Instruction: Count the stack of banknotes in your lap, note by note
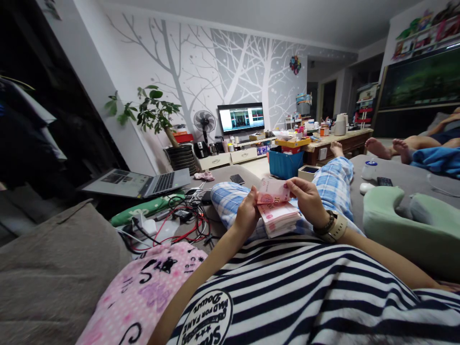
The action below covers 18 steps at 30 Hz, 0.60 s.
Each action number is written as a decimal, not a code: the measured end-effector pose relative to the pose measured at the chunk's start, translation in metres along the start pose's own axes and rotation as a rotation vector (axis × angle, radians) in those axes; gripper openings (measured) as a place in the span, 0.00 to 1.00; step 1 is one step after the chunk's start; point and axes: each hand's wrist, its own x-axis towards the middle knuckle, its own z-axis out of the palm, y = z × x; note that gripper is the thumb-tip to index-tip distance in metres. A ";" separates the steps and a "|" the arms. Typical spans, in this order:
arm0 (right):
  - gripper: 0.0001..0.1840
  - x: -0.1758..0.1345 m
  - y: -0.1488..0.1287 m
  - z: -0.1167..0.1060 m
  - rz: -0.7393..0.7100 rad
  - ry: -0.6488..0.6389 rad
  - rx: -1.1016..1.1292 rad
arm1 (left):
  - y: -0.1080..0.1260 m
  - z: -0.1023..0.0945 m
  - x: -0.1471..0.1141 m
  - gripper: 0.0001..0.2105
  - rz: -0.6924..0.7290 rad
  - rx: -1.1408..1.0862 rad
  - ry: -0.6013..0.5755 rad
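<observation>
A single red banknote point(272, 191) is stretched between my two hands, a little above a thick stack of banknotes point(280, 219) lying on my lap. My left hand point(247, 211) pinches the note's left end between thumb and fingers. At the opposite end, my right hand point(306, 199) grips the upper right corner, fingers closed. A watch with a pale strap point(338, 227) and a dark bracelet sit on my right wrist. Blue checked trousers point(230, 199) cover my legs beneath the stack.
An open laptop point(140, 183) stands left, beside tangled cables point(194, 220) and a white power strip point(145, 227). A phone point(237, 179) lies past my knee. Right are a green neck pillow point(402, 230), a remote point(384, 181) and another person's feet point(379, 148).
</observation>
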 end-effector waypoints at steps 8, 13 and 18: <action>0.23 -0.001 0.000 -0.003 -0.019 -0.094 0.039 | -0.001 -0.006 0.004 0.26 -0.021 -0.020 -0.099; 0.24 -0.001 -0.005 -0.011 -0.058 -0.306 0.054 | 0.007 -0.005 0.002 0.30 0.001 0.079 -0.015; 0.14 0.005 -0.009 -0.019 -0.181 -0.352 -0.006 | 0.023 -0.003 -0.001 0.29 0.015 0.075 0.049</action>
